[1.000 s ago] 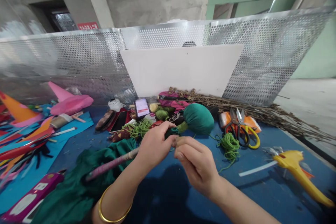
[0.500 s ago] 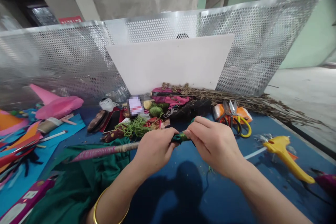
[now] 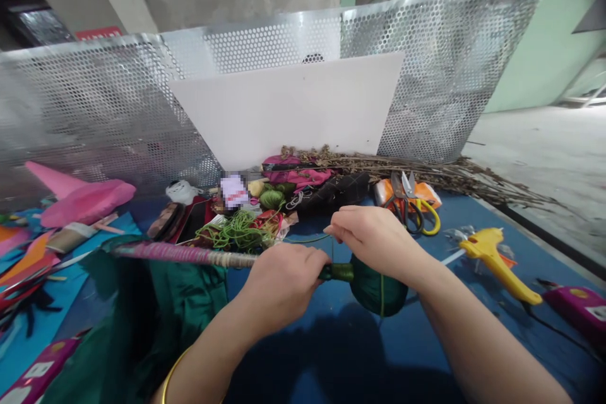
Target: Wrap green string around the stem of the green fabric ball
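Observation:
My left hand is wrapped around a stick bound in pink and pale tape, which lies level across the view. Just past that fist, green thread winds round a narrow neck. Beyond the neck the stick ends in a round, dark green cloth-covered ball, partly behind my right wrist. Above the neck, my right hand pinches a thin green thread that runs up taut from it. Dark green cloth hangs from the stick's left part.
A yellow glue gun lies at the right, near scissors. Green yarn and other craft bits sit behind my hands. Dried stems line the back edge. At the left are a pink felt hat and coloured felt scraps.
My right hand has lifted off the neck, drawing the thread up, so the neck and green ball now show. The stick's left end and the cloth have risen. The view has shifted slightly right.

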`<state>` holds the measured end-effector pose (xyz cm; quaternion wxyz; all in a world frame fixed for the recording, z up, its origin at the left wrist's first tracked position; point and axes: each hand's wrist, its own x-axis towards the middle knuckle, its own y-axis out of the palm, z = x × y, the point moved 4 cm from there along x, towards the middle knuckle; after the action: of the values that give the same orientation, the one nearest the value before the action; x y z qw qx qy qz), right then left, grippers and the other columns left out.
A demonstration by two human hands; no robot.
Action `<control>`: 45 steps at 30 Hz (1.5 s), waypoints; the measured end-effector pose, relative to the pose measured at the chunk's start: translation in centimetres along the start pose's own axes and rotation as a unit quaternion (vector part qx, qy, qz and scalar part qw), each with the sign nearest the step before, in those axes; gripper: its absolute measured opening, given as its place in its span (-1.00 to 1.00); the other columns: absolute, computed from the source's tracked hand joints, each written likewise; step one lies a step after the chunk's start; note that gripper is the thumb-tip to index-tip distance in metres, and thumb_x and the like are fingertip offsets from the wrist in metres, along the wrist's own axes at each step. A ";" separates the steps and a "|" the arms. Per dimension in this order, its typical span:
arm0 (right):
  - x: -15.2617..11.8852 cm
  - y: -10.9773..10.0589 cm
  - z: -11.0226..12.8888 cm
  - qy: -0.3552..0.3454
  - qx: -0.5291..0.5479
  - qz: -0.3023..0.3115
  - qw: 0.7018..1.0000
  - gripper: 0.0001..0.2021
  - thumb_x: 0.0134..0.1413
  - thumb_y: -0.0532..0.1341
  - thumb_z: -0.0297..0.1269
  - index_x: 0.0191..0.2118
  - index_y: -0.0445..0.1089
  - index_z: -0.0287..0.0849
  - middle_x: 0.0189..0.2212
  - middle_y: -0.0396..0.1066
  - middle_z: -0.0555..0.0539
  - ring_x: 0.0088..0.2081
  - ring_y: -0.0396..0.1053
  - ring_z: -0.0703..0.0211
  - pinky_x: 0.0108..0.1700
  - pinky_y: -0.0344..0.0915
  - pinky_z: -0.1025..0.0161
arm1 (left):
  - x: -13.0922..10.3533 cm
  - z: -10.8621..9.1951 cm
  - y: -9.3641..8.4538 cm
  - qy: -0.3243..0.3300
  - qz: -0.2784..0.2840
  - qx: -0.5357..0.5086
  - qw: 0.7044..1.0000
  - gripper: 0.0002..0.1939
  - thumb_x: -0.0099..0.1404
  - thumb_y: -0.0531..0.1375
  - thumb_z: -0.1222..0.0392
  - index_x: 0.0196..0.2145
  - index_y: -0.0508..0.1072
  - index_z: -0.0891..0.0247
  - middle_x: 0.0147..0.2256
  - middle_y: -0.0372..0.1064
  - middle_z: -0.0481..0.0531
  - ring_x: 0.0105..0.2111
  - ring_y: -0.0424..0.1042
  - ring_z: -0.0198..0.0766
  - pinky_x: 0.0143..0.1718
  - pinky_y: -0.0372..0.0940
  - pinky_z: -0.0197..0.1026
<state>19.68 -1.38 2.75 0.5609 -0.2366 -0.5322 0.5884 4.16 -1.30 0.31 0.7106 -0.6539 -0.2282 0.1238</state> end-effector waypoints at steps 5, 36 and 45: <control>0.5 1.0 -1.2 0.023 0.059 0.076 0.995 -0.66 0.27 0.11 -0.30 -0.57 0.27 -0.18 -0.54 0.38 0.03 -0.47 0.25 0.29 -0.43 -0.04 0.33 | 0.0 -1.0 -0.3 0.028 -0.033 0.049 0.998 -0.79 0.23 0.07 0.38 -0.19 0.39 0.25 -0.44 0.44 0.02 -0.47 0.42 -0.09 -0.50 0.23 -0.13; 1.5 2.8 -2.2 0.057 0.117 0.085 0.988 -0.68 0.23 0.12 -0.32 -0.55 0.42 -0.17 -0.52 0.47 -0.03 -0.42 0.34 0.23 -0.39 0.09 0.32 | 0.2 -1.2 0.0 0.075 -0.057 0.119 0.988 -0.78 0.33 0.03 0.39 -0.18 0.44 0.27 -0.39 0.46 0.03 -0.44 0.40 -0.15 -0.46 0.19 -0.16; -0.2 -0.5 -4.9 0.145 0.341 0.096 0.924 -0.76 0.01 0.25 -0.14 -0.53 0.39 -0.19 -0.68 0.22 0.11 -0.60 0.13 0.33 -0.53 0.03 0.35 | -0.3 1.8 -1.2 0.026 -0.068 0.052 0.996 -0.76 0.30 0.08 0.39 -0.16 0.48 0.24 -0.33 0.53 0.06 -0.37 0.49 -0.12 -0.39 0.29 -0.14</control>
<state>24.21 0.12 1.53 0.6194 -0.1633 -0.1872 0.7447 2.85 0.02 1.51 0.7560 -0.6023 -0.2467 0.0695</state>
